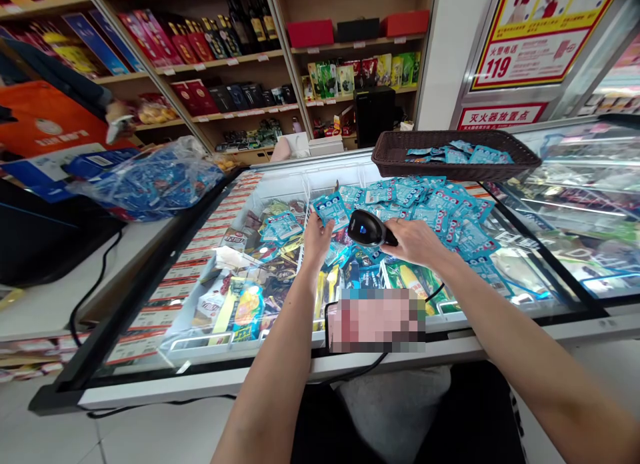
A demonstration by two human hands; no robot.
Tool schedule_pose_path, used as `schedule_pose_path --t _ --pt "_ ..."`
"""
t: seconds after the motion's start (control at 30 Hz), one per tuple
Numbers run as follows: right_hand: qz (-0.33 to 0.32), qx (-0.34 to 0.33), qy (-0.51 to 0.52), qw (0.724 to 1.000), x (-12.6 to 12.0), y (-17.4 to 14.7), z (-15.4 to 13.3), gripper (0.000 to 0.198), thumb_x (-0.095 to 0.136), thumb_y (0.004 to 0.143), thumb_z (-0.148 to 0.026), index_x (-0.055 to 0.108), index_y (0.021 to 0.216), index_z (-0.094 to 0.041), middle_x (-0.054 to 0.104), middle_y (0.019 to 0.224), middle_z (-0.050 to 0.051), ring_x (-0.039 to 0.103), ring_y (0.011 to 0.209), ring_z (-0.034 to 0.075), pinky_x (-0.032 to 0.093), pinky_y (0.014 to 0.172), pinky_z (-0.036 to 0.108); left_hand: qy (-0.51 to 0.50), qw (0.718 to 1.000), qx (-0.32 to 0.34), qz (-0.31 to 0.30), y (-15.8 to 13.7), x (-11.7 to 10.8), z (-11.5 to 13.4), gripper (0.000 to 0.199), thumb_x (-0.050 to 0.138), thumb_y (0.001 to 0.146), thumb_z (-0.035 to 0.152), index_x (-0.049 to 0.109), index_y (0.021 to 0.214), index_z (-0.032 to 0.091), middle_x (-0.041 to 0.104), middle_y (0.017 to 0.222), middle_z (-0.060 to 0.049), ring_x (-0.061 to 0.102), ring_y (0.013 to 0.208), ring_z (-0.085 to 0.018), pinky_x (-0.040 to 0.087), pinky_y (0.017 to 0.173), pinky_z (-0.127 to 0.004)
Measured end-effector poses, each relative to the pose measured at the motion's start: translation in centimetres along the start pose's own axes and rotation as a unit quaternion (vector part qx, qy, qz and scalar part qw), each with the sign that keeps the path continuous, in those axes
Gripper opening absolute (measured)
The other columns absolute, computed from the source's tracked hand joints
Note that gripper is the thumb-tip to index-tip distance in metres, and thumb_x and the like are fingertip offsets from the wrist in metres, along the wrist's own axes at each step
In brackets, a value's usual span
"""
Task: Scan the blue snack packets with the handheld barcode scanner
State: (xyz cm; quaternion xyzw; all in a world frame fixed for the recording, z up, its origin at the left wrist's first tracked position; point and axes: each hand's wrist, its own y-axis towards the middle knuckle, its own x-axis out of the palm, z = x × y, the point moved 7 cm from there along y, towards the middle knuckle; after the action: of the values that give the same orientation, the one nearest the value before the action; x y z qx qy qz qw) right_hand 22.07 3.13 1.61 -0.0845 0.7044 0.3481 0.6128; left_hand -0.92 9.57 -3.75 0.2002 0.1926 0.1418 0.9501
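Blue packet just beyond our left hand, which pinches its near edge, long axis seemingly crosswise; we grip the scanner in our right hand, farther off, its head between.

Through my remote feed, both forearms were bare right down to the edge of view, and the left hand and right hand were bare too. Below them I made out black legwear, dark all over the thighs, with small white markings along the right leg's outer edge. Greyish fabric showed between the thighs; I couldn't tell which garment it was.
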Motion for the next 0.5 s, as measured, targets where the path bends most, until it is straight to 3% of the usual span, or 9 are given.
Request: schedule_pose_path --t 0.33,0.5 --pt "0.044 0.028 0.004 0.999 -0.3 0.3 1.0 0.033 0.054 0.084 -0.040 0.057 0.104 -0.015 0.068 0.094 0.008 0.060 0.074 0.019 0.030 0.058 0.028 -0.013 1.000 0.002 -0.012 0.1 0.3 -0.4 0.040 0.053 0.085 0.045 0.048 0.115 0.019 0.066 0.102 -0.007 0.066 0.088 -0.017 0.056 0.070 -0.032" --pt "0.052 0.034 -0.042 0.997 -0.8 1.4 1.4 0.032 0.052 0.085 -0.041 0.058 0.103 -0.015 0.067 0.093 0.008 0.060 0.075 0.020 0.028 0.056 0.029 -0.019 1.000 0.002 -0.015 0.0 0.3 -0.4 0.040 0.052 0.085 0.049 0.047 0.112 0.021 0.064 0.096 -0.005 0.064 0.079 -0.015 0.056 0.063 -0.029"
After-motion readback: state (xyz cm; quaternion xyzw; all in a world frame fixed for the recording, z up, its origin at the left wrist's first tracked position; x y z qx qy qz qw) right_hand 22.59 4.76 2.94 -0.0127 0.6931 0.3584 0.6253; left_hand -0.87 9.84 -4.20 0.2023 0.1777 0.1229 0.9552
